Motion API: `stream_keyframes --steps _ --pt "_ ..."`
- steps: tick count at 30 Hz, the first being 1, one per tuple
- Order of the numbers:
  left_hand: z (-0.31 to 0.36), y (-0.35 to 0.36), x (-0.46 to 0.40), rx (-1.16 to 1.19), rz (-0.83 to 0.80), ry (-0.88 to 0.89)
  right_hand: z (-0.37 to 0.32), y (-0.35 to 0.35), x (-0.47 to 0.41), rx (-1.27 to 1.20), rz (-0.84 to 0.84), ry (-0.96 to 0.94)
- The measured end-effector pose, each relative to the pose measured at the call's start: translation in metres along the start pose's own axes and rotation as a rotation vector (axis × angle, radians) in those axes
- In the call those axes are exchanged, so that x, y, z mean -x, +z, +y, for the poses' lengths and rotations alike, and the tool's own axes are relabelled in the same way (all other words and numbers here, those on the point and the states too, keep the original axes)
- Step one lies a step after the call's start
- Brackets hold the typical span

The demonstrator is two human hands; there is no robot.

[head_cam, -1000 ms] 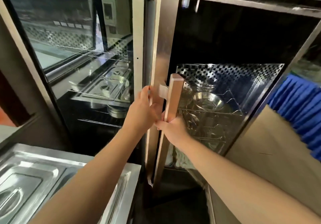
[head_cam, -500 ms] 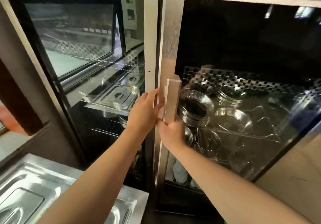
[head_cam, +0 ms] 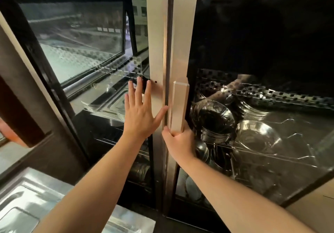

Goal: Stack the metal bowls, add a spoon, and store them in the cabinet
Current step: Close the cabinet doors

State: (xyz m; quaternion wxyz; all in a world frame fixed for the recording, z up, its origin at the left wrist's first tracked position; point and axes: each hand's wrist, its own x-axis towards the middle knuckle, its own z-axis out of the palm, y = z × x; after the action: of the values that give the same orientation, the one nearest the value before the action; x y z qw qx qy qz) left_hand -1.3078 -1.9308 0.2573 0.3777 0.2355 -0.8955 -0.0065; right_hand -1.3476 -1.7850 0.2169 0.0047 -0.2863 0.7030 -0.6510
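Note:
A two-door glass-fronted cabinet fills the view. My right hand [head_cam: 178,143] grips the lower end of the tall metal handle [head_cam: 179,106] on the right door [head_cam: 182,39], which lies flush with the left door. My left hand [head_cam: 140,113] rests flat with fingers spread against the left door's frame [head_cam: 156,52]. Behind the right glass a stack of metal bowls [head_cam: 212,119] sits on a wire shelf, with a single metal bowl [head_cam: 257,137] beside it. No spoon can be made out.
Behind the left glass are metal trays [head_cam: 106,104] on wire shelves. More metalware sits on the lower right shelf [head_cam: 224,158]. A steel tray lid [head_cam: 27,202] lies on the counter at the lower left. A beige surface [head_cam: 314,213] borders the cabinet at the lower right.
The right door has swung shut against the left door. My left hand has left the door edge and now lies flat on the left door. My right hand keeps its hold on the handle.

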Motion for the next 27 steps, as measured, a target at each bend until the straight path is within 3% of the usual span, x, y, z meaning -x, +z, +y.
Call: stream_keyframes --steps 8,17,27 --pt "-0.027 0.035 -0.007 -0.117 0.140 0.074 -0.001 0.004 -0.007 -0.005 0.056 -0.097" --pt "-0.032 0.050 -0.010 -0.071 0.238 0.122 0.009 0.007 -0.020 0.057 0.079 -0.141" --pt "-0.018 0.019 -0.002 -0.030 0.086 0.077 0.018 0.007 -0.020 0.182 0.069 -0.125"
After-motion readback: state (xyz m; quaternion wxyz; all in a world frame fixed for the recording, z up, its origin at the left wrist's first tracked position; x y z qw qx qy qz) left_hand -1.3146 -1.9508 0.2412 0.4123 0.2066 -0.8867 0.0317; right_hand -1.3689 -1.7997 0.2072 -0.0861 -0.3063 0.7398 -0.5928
